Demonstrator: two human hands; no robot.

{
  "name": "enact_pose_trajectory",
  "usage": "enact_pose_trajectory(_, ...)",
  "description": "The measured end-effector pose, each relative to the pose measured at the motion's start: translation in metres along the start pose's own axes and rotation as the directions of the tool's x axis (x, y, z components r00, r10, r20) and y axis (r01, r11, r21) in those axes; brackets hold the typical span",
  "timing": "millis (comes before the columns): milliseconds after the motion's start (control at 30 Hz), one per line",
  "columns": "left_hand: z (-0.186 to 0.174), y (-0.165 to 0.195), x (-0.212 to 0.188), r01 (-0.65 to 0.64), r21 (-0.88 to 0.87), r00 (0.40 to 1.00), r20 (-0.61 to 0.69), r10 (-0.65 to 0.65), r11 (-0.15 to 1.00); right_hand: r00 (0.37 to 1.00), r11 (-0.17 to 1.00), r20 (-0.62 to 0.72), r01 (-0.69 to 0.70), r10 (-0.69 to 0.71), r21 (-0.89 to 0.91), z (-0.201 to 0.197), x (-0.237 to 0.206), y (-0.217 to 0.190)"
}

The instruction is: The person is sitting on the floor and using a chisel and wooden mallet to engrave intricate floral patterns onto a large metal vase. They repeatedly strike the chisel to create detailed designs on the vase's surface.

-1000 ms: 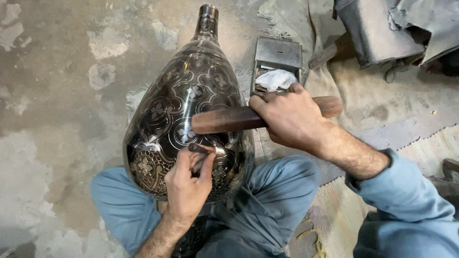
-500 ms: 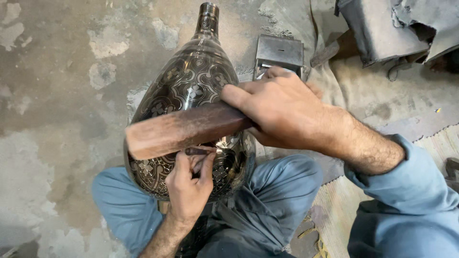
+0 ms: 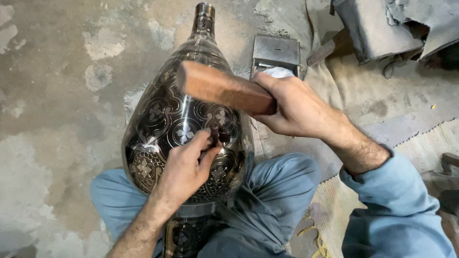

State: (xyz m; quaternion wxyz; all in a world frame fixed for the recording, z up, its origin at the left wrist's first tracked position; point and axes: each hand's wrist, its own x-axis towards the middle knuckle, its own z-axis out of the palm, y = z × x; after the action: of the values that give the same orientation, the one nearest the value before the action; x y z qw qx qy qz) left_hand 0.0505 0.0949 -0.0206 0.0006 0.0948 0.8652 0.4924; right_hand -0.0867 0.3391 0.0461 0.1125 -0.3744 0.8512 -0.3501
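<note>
I see the engraved metal vase [image 3: 184, 119] lying across my lap, its neck pointing away over the floor [image 3: 57, 95] and its wide body resting between my blue-trousered knees. My left hand [image 3: 186, 167] sits on the vase's belly, fingers pinched closed around a small dark chisel [image 3: 214, 135] whose tip touches the pattern. My right hand [image 3: 296, 107] is clenched around one end of a wooden block [image 3: 224, 88], which hovers tilted above the vase's shoulder, just clear of the chisel's top. To the left of the vase the floor lies open; to the right the room is tighter, with a small metal box [image 3: 276, 50] close behind my right hand and grey folded sheets [image 3: 382, 28] beyond it.

Half a second ago the block lay lower and flatter across the vase, right above the chisel; now it is raised and swung to the right. The left hand has stayed put.

The floor is rough, patchy concrete, with a worn woven mat [image 3: 420, 138] under my right side.
</note>
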Motion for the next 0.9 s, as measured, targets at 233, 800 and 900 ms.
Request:
enact_pose_trajectory(233, -0.01, 0.005, 0.026, 0.124, 0.0, 0.972, 0.199, -0.122, 0.992, 0.984, 0.968, 0.006, -0.174, 0.178, -0.179, 0.026, -0.028, 0.04)
enact_pose_trajectory(800, -0.027, 0.011, 0.067, -0.144, 0.024, 0.859, 0.498, 0.114, 0.989, 0.891, 0.829, -0.246, -0.211, 0.381, 0.517, 0.119, -0.084, 0.07)
enact_pose_trajectory(900, -0.025, 0.008, 0.067, 0.03, 0.063, 0.817, 0.573, -0.061, 0.998, 0.902, 0.845, -0.248, -0.192, 0.352, 0.5, 0.104, -0.081, 0.068)
